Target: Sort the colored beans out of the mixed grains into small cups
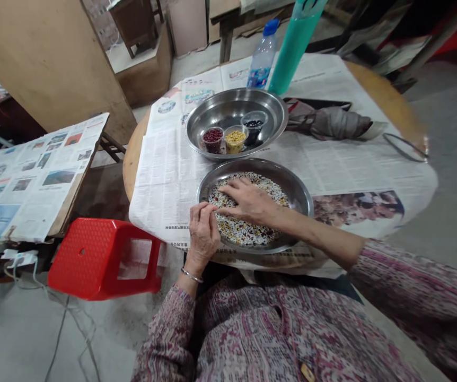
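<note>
A steel basin (pixel 306 199) near the table's front edge holds white grains mixed with yellow, dark red and black beans (pixel 248 233). My left hand (pixel 203 231) grips its left rim, the fingers bent over the edge. Over the mix lies my right hand (pixel 248 200), fingers apart, touching the grains; nothing shows held in it. Just behind stands a second steel basin (pixel 278 109) with three clear cups inside. One cup of dark red beans (pixel 213 137), one of yellow beans (pixel 235 139) and one of black beans (pixel 254 125) sit close together.
Newspaper (pixel 160 180) covers the round table. A blue-capped bottle (pixel 261 61) and a tall green bottle (pixel 292 53) stand at the back. A folded grey umbrella (pixel 327 121) lies right. A red stool (pixel 89 254) and a newspaper-covered table (pixel 37 180) are left.
</note>
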Tool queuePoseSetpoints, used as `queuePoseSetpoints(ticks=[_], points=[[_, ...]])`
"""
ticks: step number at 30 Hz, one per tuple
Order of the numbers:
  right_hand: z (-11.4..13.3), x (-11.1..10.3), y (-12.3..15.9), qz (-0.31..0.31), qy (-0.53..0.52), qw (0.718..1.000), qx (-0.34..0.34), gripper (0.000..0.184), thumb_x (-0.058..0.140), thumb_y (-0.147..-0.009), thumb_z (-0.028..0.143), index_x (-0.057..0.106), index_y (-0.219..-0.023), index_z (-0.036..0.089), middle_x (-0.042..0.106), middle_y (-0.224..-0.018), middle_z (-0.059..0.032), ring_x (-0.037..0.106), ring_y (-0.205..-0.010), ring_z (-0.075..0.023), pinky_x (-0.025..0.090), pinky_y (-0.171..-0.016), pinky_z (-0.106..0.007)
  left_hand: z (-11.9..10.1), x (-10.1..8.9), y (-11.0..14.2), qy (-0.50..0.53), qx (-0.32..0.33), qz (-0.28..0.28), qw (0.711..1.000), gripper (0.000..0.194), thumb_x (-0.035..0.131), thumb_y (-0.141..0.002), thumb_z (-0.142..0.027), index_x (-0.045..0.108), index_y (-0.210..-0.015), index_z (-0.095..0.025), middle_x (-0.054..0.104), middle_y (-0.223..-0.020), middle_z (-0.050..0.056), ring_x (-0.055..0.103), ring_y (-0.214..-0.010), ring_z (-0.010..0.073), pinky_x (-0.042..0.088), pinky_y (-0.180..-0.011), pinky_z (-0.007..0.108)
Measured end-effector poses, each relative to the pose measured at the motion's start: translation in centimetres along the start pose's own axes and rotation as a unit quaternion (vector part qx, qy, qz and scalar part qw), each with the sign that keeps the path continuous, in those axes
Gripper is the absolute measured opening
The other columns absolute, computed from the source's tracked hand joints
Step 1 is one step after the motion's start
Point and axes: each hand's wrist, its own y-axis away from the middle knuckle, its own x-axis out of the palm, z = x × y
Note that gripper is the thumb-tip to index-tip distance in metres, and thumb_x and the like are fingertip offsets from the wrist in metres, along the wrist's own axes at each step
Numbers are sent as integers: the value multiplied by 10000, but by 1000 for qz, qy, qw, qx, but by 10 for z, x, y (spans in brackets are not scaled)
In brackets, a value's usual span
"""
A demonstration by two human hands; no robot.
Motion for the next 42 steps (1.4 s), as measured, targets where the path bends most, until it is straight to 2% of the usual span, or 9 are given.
queuePoseSetpoints(ticks=[3, 6, 11, 16, 19, 25, 29, 37, 42], points=[[17, 0, -3, 71, -19, 995, -62, 215, 633, -896, 236, 695, -1091, 172, 655, -1129, -141, 598, -1075, -271, 507, -913, -380, 0, 0, 1, 4, 2, -1, 1000, 185, 441, -1074, -141, 610, -1139, -179, 622, -1116, 93, 588, -1082, 194, 541, -973, 366], [17, -5, 0, 131, -9, 989, -70, 177, 541, -868, 92, 687, -925, 173, 656, -955, -99, 595, -850, -197, 457, -763, -316, 0, 0, 1, 0, 1, 0, 1000, 188, 437, -1078, -151, 612, -1140, -181, 621, -1111, 93, 593, -1073, 197, 546, -961, 373], [-1, -22, 25, 113, 16, 992, -49, 213, 475, -885, 77, 643, -813, 186, 632, -847, -78, 547, -738, -177, 380, -672, -315, 0, 0, 1, 0, 6, -2, 1000, 190, 440, -1079, -154, 619, -1136, -183, 627, -1107, 90, 598, -1060, 193, 549, -955, 372], [10, -22, 55, 115, -63, 981, -145, 199, 498, -927, 123, 675, -966, 207, 661, -970, -70, 601, -823, -167, 430, -713, -293, -1, 0, 1, -6, 1, 3, 1000, 191, 445, -1079, -154, 623, -1143, -181, 631, -1114, 92, 599, -1067, 195, 548, -955, 372], [11, -16, 59, 118, -32, 977, -174, 237, 488, -930, 106, 693, -967, 217, 672, -964, -68, 604, -834, -175, 423, -680, -292, -1, 0, 2, -4, 1, 4, 1000, 194, 443, -1079, -148, 622, -1147, -179, 633, -1115, 92, 598, -1077, 195, 547, -959, 372], [-35, -23, 36, -12, 75, 997, -30, 259, 503, -929, 157, 737, -1016, 221, 690, -1131, -125, 589, -1069, -279, 496, -823, -385, -1, -1, 1, -2, 0, 3, 1000, 189, 450, -1077, -154, 627, -1138, -183, 628, -1111, 90, 601, -1065, 195, 546, -956, 373], [-49, -23, 26, -21, 85, 993, 74, 327, 552, -948, 372, 717, -1164, 192, 669, -1192, -166, 572, -1144, -356, 511, -887, -477, -1, -1, 0, -1, 2, 3, 1000, 181, 456, -1072, -143, 623, -1130, -181, 629, -1107, 89, 597, -1063, 194, 545, -957, 368], [-14, -19, 32, 99, -131, 986, 36, 160, 543, -814, 131, 679, -848, 207, 700, -845, -46, 637, -801, -194, 483, -784, -339, -1, -1, 0, -3, 8, -1, 1000, 184, 460, -1069, -140, 623, -1140, -183, 631, -1111, 89, 597, -1065, 194, 544, -958, 366], [16, -9, 46, 105, -152, 979, -84, 178, 545, -866, 118, 697, -912, 199, 711, -913, -60, 638, -830, -177, 476, -767, -308, -1, -1, 1, -6, 1, 6, 1000, 191, 450, -1074, -158, 628, -1138, -185, 632, -1107, 91, 602, -1061, 199, 544, -948, 371]])
